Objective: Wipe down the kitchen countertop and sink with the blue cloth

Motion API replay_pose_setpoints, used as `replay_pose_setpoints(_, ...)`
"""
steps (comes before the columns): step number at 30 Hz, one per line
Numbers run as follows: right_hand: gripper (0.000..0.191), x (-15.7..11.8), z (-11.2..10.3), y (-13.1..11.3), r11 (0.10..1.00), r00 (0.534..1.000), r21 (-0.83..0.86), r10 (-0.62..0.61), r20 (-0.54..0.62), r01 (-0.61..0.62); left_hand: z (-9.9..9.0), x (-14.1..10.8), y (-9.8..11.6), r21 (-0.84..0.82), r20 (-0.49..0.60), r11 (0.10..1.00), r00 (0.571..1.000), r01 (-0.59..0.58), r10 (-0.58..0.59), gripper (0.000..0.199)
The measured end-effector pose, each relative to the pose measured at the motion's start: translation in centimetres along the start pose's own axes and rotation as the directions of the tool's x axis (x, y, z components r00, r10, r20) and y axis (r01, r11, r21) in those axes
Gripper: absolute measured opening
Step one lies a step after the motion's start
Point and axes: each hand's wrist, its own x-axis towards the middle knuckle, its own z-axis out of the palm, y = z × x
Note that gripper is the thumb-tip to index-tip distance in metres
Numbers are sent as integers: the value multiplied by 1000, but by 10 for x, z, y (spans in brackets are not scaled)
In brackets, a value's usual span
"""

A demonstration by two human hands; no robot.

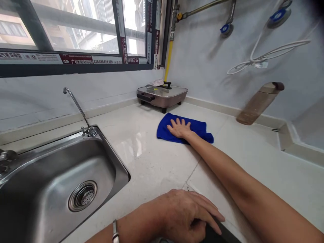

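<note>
A blue cloth [199, 127] lies spread on the pale countertop [152, 162], its right end bunched. My right hand [179, 129] presses flat on the cloth's left part, fingers spread, with the arm reaching in from the lower right. Nearer to me, my left hand [186, 214] rests at the counter's front edge, a metal bracelet on its wrist. Its fingers extend to the right and bend slightly, with the thumb below them. Something dark shows beneath these fingers, but I cannot make out what it is.
A steel sink [108, 182] with a thin curved faucet [77, 106] is at the left. An electric pan [163, 94] with a glass lid stands in the back corner. At the right, a brown bottle [259, 104] stands near the wall, below a coiled white cable [265, 57].
</note>
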Motion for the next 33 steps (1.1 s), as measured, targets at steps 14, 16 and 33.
replay_pose_setpoints(14, 61, -140, 0, -94, 653, 653, 44, -757, 5, 756, -5, -8, 4, 365, 202, 931, 977, -13, -66, 40)
replay_pose_setpoints(16, 61, -164, -2, -78, 618, 619, 70, -785, 11, 783, -5, -11, 8, 409, 213, 912, 975, -35, -58, 40)
replay_pose_setpoints(33, 65, -251, 8, 79, 897, 898, 45, -438, -45, 440, -13, -135, 92, 373, -19, 915, 987, 154, -158, 46)
